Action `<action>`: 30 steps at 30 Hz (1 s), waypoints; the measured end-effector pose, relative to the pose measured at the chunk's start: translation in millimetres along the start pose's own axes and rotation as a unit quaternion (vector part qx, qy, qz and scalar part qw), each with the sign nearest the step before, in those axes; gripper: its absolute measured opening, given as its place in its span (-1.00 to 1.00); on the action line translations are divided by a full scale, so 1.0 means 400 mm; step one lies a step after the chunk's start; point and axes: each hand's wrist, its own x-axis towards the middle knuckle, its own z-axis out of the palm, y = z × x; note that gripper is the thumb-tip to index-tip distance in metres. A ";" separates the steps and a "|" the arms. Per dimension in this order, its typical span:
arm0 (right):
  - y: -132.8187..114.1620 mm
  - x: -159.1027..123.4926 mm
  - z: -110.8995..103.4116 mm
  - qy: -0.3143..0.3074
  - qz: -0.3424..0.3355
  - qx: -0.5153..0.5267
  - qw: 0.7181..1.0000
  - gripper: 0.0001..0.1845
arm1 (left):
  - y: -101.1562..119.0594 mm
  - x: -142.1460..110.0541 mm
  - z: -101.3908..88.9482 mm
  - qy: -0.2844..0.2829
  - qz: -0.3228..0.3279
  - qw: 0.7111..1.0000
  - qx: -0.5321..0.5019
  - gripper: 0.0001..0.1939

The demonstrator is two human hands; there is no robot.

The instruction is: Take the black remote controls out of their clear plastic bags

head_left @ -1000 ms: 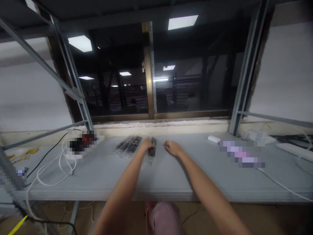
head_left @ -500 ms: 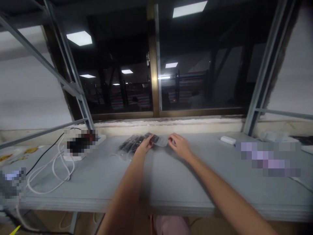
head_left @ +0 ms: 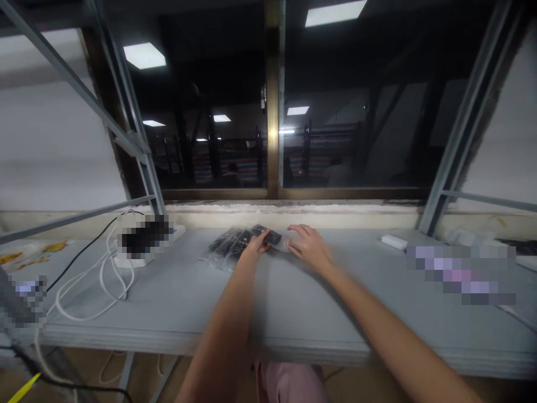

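My left hand (head_left: 257, 244) is closed on the near edge of a clear plastic bag (head_left: 279, 243) with a dark flat item inside. The thumb lies on top of it. Just to the right is my right hand (head_left: 309, 246), fingers apart, with the lower fingertips at the bag's clear end. Whether they touch the plastic is too blurred to tell. Left of and behind my left hand lies a pile of similar clear bags (head_left: 226, 246) with dark contents, partly hidden by that hand.
Both hands are over a grey table (head_left: 168, 302). On the left are looped white cables (head_left: 100, 280) and a blurred-out dark object on a white power strip (head_left: 134, 262). A small white box (head_left: 393, 242) lies at right. Metal posts (head_left: 465, 123) flank the dark window.
My right hand has opened from a curled, pinch-like shape, its upper finger now stretched out. More of the dark item shows in the held bag. The view has shifted slightly.
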 end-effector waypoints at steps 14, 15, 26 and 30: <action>-0.014 0.008 -0.009 -0.077 -0.023 -0.057 0.995 -0.65 | 0.001 -0.015 0.033 -0.034 -0.091 0.995 -0.037 -0.61; -0.013 0.007 -0.010 -0.076 -0.035 -0.059 0.995 -0.63 | -0.001 -0.016 0.035 -0.035 -0.090 0.994 -0.043 -0.61; 0.002 0.003 -0.020 -0.013 -0.118 0.012 0.993 -0.71 | 0.006 -0.010 0.030 0.044 -0.090 0.994 -0.054 -0.63; 0.004 -0.006 -0.025 0.090 -0.058 0.057 0.993 -0.71 | 0.022 0.000 -0.004 0.089 -0.056 0.993 -0.045 -0.66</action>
